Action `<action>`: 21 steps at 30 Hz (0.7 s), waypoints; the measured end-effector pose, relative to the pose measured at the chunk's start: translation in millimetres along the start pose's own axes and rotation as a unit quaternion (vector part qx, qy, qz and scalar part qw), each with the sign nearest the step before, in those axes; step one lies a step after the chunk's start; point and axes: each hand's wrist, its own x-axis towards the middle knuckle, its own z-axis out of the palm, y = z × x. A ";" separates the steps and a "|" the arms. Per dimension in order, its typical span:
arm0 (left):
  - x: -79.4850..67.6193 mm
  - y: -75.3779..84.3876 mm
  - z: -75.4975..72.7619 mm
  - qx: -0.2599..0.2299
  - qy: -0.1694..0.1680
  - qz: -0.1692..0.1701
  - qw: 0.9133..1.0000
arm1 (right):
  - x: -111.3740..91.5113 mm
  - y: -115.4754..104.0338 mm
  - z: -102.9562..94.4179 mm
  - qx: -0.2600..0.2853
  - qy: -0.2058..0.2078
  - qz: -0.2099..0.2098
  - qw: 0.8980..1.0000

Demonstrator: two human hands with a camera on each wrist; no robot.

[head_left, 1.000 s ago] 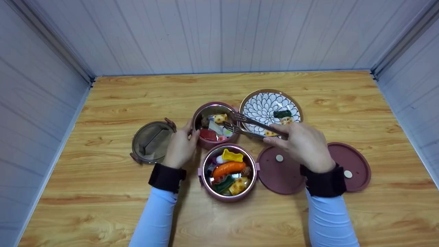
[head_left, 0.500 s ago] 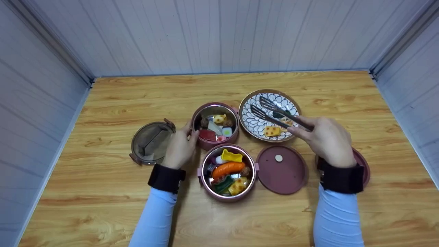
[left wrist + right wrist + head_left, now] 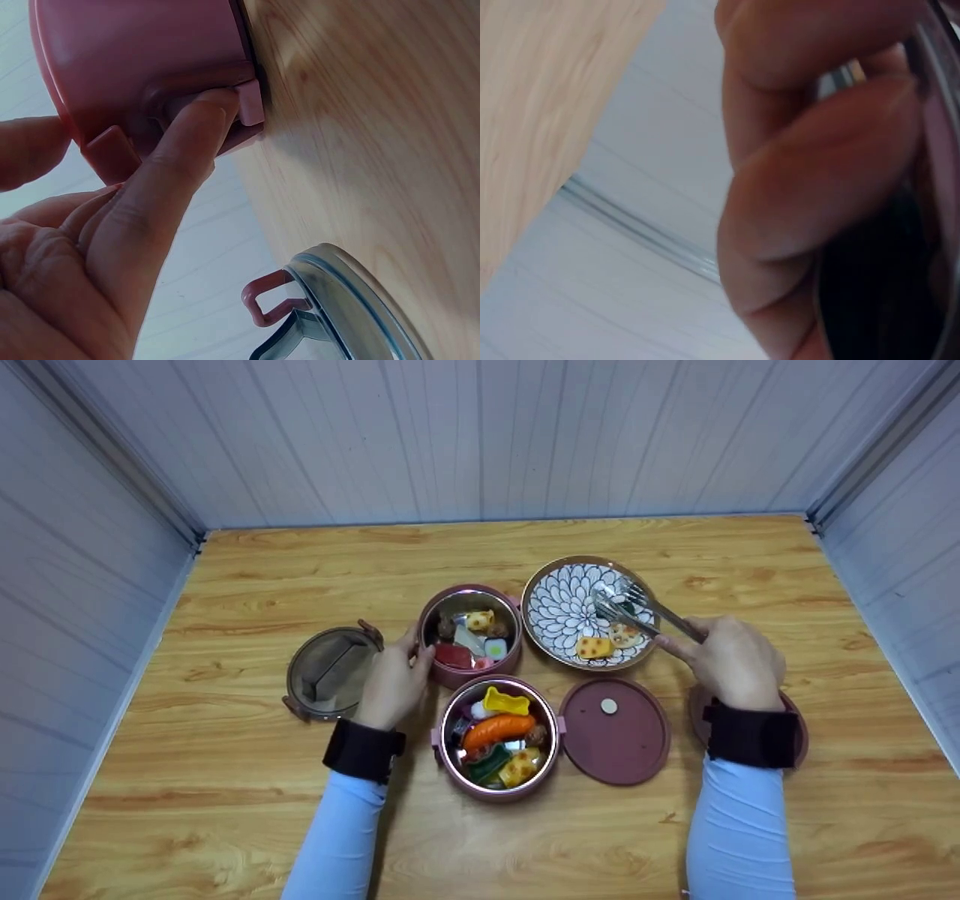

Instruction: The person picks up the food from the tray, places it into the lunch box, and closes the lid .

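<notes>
My left hand (image 3: 394, 682) grips the left side of a round pink lunch box (image 3: 469, 679). In the left wrist view, one finger presses the lunch box's side clasp (image 3: 251, 101) and another touches its rim. Inside lie toy foods, among them a red piece (image 3: 453, 655) and a yellow spotted piece (image 3: 480, 620). With my right hand (image 3: 739, 660) I hold metal tongs (image 3: 671, 619), their slotted tips around a dark green piece (image 3: 627, 607) on the patterned plate (image 3: 562, 607); contact cannot be made out. Nearby on the plate are a yellow spotted piece (image 3: 594, 647) and a pale holed slice (image 3: 624, 635).
A second pink lunch box (image 3: 499, 793) full of toy foods stands in front. Two maroon discs (image 3: 615, 742) lie to its right, one partly under my right wrist. At left rests a see-through lid (image 3: 330, 675) with clasps. Walls bound the table's back and sides.
The tongs have moved right, from over the far lunch box to over the plate's right side. A brown ball now shows in that lunch box. My left hand has stayed put.
</notes>
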 end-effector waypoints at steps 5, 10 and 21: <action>-0.4 0.3 -0.6 0.002 -0.004 -0.007 1.000 | 3.8 6.5 2.6 -0.010 -0.017 0.016 1.000; -0.2 0.3 -0.7 -0.001 -0.006 -0.006 1.000 | 5.5 6.5 4.3 -0.008 -0.034 0.015 0.999; 0.1 -0.4 -0.9 -0.007 -0.016 -0.012 1.000 | 7.2 -0.5 10.5 -0.012 -0.021 -0.010 1.000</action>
